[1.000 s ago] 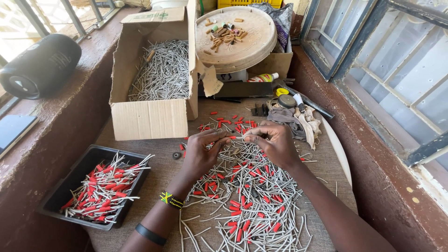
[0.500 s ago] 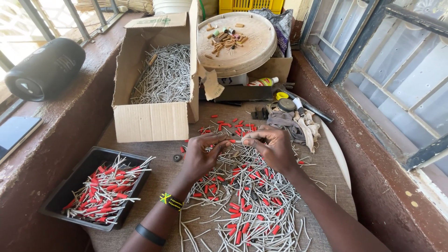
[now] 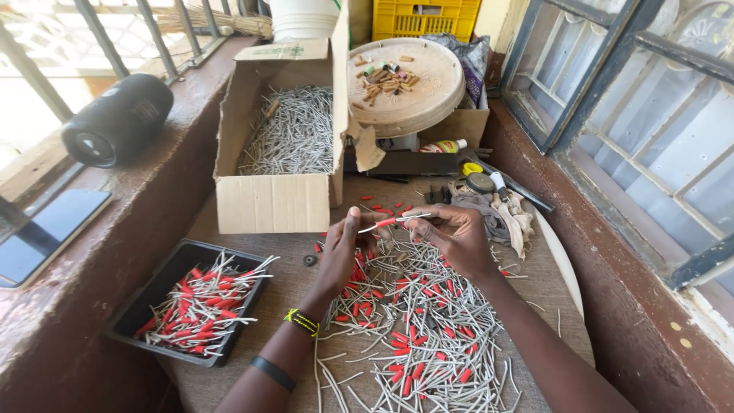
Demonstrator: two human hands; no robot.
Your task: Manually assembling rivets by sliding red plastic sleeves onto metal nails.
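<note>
Stick [image 3: 394, 222] lies roughly horizontal between both hands above the pile [image 3: 413, 321]: red cap at left, thin grey stem right; left hand [image 3: 344, 256] and right hand [image 3: 451, 237] fingers pinching its ends

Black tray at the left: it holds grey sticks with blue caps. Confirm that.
Not quite: the head view shows the black tray at the left holding grey sticks with red caps, not blue ones.

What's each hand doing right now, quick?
Left hand: closed, pinching the red-capped end of a thin grey stick.
Right hand: closed, pinching the same stick's other end.
</note>
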